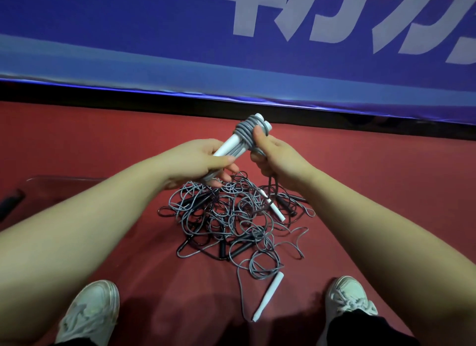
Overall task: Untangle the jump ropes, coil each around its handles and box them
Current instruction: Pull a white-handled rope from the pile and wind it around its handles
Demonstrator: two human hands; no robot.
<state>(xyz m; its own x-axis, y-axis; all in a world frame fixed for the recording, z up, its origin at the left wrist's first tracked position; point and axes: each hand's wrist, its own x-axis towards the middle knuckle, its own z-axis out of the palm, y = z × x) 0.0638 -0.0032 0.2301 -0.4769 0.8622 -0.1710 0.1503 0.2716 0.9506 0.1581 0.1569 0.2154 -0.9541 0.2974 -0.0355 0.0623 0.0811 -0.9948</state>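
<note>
My left hand point(198, 163) grips the lower ends of a pair of white handles point(229, 146) held together, tilted up to the right. Grey rope point(248, 132) is coiled in several turns around their upper part. My right hand point(275, 157) holds that coil, thumb pressed on the wraps, with a strand running down from it. Below on the red floor lies a tangled pile of grey and black ropes point(231, 222) with black handles point(239, 250) in it. A white handle point(274, 209) sticks out of the pile, and another white handle point(268, 296) lies nearer me.
A clear plastic box point(61, 183) stands at the left, partly behind my left forearm, with a dark object point(10, 204) beside it. A blue banner point(231, 49) runs across the back. My white shoes point(90, 312) point(350, 299) flank the near floor.
</note>
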